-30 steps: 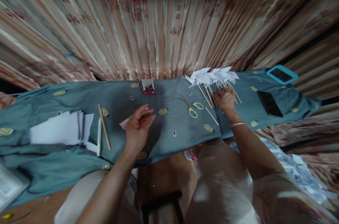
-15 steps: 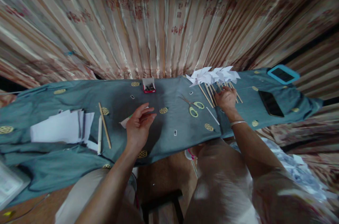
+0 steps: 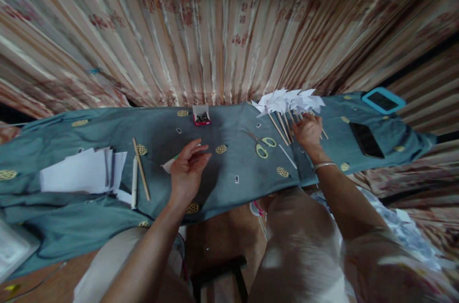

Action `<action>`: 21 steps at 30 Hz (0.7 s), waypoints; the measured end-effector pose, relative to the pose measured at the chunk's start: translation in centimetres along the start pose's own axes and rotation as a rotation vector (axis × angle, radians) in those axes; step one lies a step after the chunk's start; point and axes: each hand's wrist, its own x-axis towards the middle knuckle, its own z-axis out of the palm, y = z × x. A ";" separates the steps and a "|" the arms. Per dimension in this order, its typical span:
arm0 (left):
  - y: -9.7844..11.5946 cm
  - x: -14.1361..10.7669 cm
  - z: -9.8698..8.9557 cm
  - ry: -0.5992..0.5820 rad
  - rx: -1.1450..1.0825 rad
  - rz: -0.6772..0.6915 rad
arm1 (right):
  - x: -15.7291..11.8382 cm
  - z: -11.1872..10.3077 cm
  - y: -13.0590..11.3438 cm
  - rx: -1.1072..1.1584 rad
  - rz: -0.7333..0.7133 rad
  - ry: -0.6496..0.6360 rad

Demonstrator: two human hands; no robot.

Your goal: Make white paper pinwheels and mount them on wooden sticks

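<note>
My left hand [image 3: 187,167] hovers over the middle left of the cloth-covered table, its fingers apart and slightly bent, with nothing seen between them. Partly hidden behind it is a small whitish piece [image 3: 168,165] with a bit of green, whose kind I cannot make out. Over at the right, my right hand [image 3: 309,132] rests on the wooden sticks of a row of white paper pinwheels [image 3: 283,102]. Its fingers look stretched out across the sticks, and the fingertips partly cover them. The pinwheels lie side by side, overlapping, heads toward the curtain.
Green-handled scissors [image 3: 263,145] and a thin white strip [image 3: 288,156] lie between my hands. A small red box [image 3: 201,116] stands open with dark bits inside. Leftward are white papers [image 3: 75,171], a wooden stick [image 3: 141,169] and a white rod [image 3: 134,182]. A phone [image 3: 366,140] and a blue-framed device [image 3: 383,100] lie far right.
My right hand has shifted slightly to the right and toward me over the sticks, and more of them show. My left hand has stayed in place.
</note>
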 end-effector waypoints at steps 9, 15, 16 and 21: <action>0.1 0.0 0.0 0.002 -0.005 0.007 | -0.5 0.8 1.2 0.043 0.057 0.030; 0.1 0.0 0.0 -0.006 0.000 -0.005 | -0.4 1.5 2.1 0.041 0.086 0.005; 0.1 0.0 0.0 -0.003 0.001 -0.004 | -0.4 1.4 2.1 0.039 0.087 0.004; 0.1 -0.1 0.1 -0.004 -0.002 -0.011 | -0.5 -0.5 0.2 0.035 0.054 0.014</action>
